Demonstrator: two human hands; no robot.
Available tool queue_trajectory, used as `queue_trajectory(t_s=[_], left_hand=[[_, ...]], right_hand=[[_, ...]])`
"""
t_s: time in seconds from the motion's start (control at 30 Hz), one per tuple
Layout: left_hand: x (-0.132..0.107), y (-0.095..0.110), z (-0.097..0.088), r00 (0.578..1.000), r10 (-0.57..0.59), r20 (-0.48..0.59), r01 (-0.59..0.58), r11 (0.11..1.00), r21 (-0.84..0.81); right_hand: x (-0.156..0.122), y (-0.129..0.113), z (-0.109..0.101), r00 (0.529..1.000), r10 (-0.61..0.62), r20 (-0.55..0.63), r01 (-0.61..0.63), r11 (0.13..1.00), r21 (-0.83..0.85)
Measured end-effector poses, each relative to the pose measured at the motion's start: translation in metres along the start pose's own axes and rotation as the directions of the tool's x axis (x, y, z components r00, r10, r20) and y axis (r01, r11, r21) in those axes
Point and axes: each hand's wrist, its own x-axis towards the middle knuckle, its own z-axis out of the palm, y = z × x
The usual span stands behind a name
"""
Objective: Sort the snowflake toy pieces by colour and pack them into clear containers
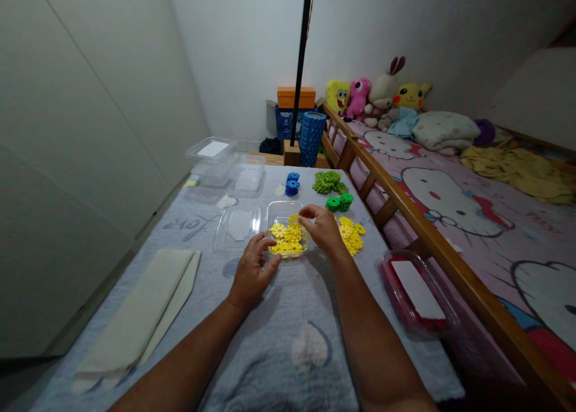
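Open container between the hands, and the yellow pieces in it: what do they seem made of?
The container looks like thin, clear, glossy plastic: its edges catch light and the yellow pieces show through it. Those are probably plastic too, perhaps matt: thin, evenly coloured, with notched edges.

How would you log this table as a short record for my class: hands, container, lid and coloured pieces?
Left hand: at the near left corner of the open clear container
Right hand: pinching a yellow piece over the container
Inside container: yellow pieces
Clear lid: left of the container
Other pieces: yellow pile, light green pile, darker green stacks, blue stacks
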Motion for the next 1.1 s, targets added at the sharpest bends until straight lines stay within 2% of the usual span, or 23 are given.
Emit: queue_trajectory(t_s=[0.13, 0.23, 0.3, 0.43, 0.5, 0.7, 0.87, 0.97, 1.03, 1.1], left_hand=[[0.0, 0.002, 0.0, 1.0, 0.0, 0.013, 0.0, 1.0, -0.007], [0.001, 0.002, 0.0, 1.0, -0.005, 0.01, 0.005, 1.0, -0.01], [0.001, 0.002, 0.0, 1.0, -0.008, 0.008, 0.008, 1.0, -0.008], [0.0, -0.001, 0.001, 1.0, -0.004, 0.008, 0.004, 1.0, -0.008], [0.0, -0.002, 0.001, 1.0, -0.002, 0.007, 0.003, 1.0, -0.008], [0.0, -0.002, 0.001, 1.0, -0.008, 0.007, 0.008, 1.0, 0.0], [0.001, 0.0, 0.001, 1.0, -0.007, 0.004, 0.007, 1.0, 0.0], [0.001, 0.0, 0.001, 1.0, -0.007, 0.007, 0.007, 1.0, 0.002], [0.0, -0.001, 0.001, 1.0, -0.001, 0.01, 0.001, 1.0, 0.0], [0.0, -0.001, 0.001, 1.0, 0.002, 0.01, -0.002, 1.0, 0.001]], right_hand=[[-0.002, -0.009, 0.013, 0.999, -0.002, 0.041, 0.012, 0.974, -0.227], [0.001, 0.001, 0.007, 0.998, 0.015, -0.057, -0.03, 0.959, -0.281], [0.003, 0.014, -0.002, 0.991, 0.063, -0.12, -0.1, 0.94, -0.328], [0.003, 0.041, -0.022, 0.952, 0.245, -0.183, -0.304, 0.823, -0.48], [0.0, 0.051, -0.026, 0.93, 0.314, -0.19, -0.366, 0.755, -0.544], [-0.004, 0.061, -0.022, 0.92, 0.367, -0.136, -0.362, 0.665, -0.653], [-0.003, 0.063, -0.02, 0.925, 0.353, -0.138, -0.353, 0.672, -0.651], [-0.002, 0.067, -0.023, 0.922, 0.339, -0.186, -0.38, 0.703, -0.601], [0.0, 0.07, -0.026, 0.915, 0.339, -0.219, -0.404, 0.768, -0.497], [0.003, 0.07, -0.03, 0.917, 0.325, -0.23, -0.387, 0.865, -0.32]])
